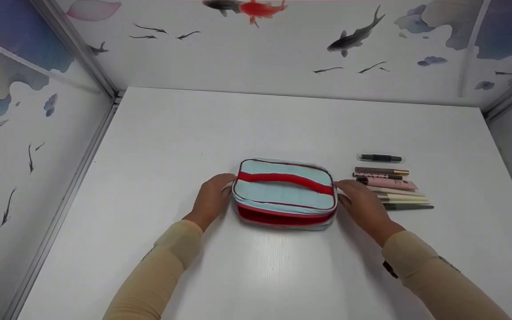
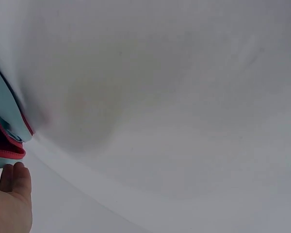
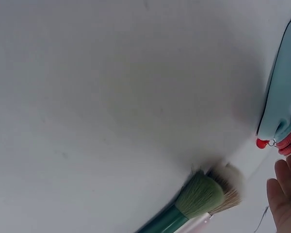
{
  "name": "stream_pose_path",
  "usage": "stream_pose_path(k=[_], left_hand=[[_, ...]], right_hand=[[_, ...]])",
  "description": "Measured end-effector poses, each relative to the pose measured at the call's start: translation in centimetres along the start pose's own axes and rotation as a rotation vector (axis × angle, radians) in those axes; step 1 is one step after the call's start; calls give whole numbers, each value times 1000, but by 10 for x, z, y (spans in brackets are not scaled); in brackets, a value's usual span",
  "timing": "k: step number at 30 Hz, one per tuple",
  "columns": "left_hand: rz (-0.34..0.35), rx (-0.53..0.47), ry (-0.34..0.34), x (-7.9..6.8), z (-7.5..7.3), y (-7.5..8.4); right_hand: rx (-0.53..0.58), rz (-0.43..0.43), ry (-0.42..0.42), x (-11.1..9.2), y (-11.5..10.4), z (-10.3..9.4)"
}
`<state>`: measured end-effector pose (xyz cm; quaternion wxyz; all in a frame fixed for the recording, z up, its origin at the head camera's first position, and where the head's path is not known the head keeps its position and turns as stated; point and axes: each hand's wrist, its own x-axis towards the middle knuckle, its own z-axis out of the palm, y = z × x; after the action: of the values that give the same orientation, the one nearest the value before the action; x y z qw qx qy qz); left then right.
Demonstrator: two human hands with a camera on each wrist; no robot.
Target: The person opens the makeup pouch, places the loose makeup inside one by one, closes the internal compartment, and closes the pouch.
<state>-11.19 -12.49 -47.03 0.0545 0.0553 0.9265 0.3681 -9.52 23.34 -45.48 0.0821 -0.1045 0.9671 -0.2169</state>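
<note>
Between both hands (image 1: 211, 198) (image 1: 366, 208), fingers extended, a pale-blue case (image 1: 282, 194), red-edged mouth (image 1: 285, 218) agape, dark inside.

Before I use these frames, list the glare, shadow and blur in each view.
Head: soft glare on the table in front of the pouch, shadow beside the right sleeve; left wrist: dim, soft shadow beside the pouch; right wrist: dim, the pale-tipped brush blurrier than the green brush.

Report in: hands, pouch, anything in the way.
Left hand, right hand at opposite ends of pouch. Pouch gaping along near side. Brushes, pink tube close by right hand.
</note>
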Motion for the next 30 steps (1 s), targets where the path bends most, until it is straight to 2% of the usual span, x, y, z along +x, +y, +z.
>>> stream_pose_path(k=[6, 15, 18, 26, 30], left_hand=[[49, -44, 60, 4, -3, 3], [-11, -136, 79, 8, -11, 11], [-30, -145, 81, 12, -13, 14], [-47, -168, 84, 24, -23, 22], [-27, -207, 75, 31, -28, 24]], right_hand=[[18, 15, 4, 1, -1, -5], [33, -40, 26, 4, 1, -14], [46, -26, 15, 7, 0, -17], [56, -6, 25, 13, -4, -25], [66, -2, 17, 16, -6, -28]])
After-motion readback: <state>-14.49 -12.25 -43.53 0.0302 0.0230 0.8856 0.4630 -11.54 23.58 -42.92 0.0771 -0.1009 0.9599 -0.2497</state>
